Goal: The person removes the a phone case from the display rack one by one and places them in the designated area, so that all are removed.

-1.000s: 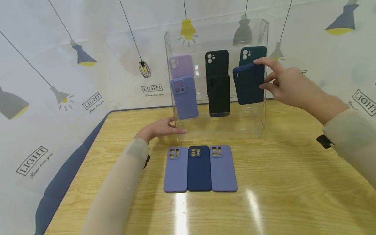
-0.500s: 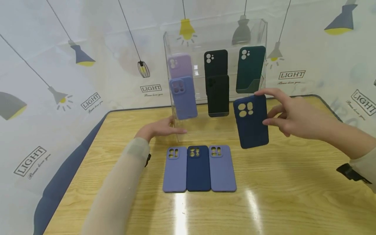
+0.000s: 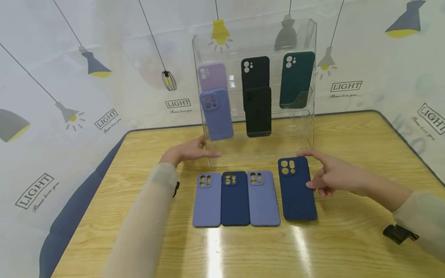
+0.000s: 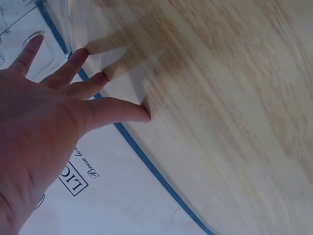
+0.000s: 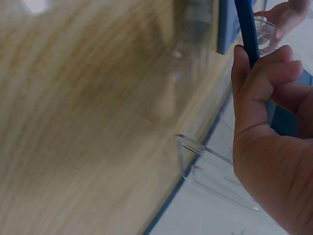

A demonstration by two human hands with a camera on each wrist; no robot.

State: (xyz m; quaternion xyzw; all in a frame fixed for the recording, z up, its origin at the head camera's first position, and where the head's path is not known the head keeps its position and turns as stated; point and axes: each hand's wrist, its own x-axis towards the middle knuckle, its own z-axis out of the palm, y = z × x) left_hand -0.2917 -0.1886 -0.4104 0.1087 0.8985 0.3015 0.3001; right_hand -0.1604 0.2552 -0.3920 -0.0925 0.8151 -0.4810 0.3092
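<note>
My right hand (image 3: 333,175) pinches a navy phone case (image 3: 298,199) by its top and right edges, index finger on the top corner and thumb at the side. The case is tilted close over the table, right of a row. That row is a lavender phone case (image 3: 207,204), another navy phone case (image 3: 235,204) and a second lavender one (image 3: 264,204), side by side. At the clear display stand's (image 3: 310,29) lower left side rests my left hand (image 3: 189,150), thumb along the front. In the left wrist view its fingers (image 4: 117,109) are spread and fairly straight.
On the stand's left are a pale purple case (image 3: 213,75) and a periwinkle case (image 3: 219,121). Two black cases, an upper one (image 3: 255,71) and a lower one (image 3: 258,116), fill the middle. A dark green case (image 3: 297,81) stands at upper right. A lamp-patterned cloth hangs behind.
My right hand has taken the navy case out of the stand's lower right and brought it down and forward beside the row. The left hand has stayed at the stand.
</note>
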